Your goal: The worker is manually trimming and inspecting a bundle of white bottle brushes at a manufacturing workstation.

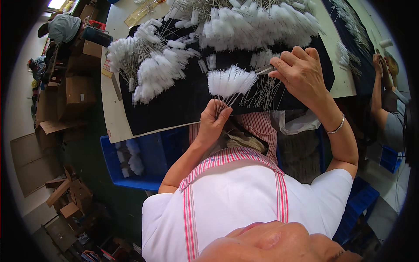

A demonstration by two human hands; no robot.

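My left hand is closed round the wire stems of a fanned bunch of white-bristled wire brushes, heads up, in front of my apron. My right hand grips a small pointed metal tool, like snips or tweezers; which one I cannot tell. Its tip is at the right side of the bunch. Below that tip, loose brushes with looped wire ends lie on the black cloth. A few single brushes rest just beyond the bunch.
Large heaps of white brushes and another pile cover the table's far and left parts. A blue bin holds brushes below left, and a white plastic bag hangs near my right. Cardboard boxes stand left; a co-worker's arms are at right.
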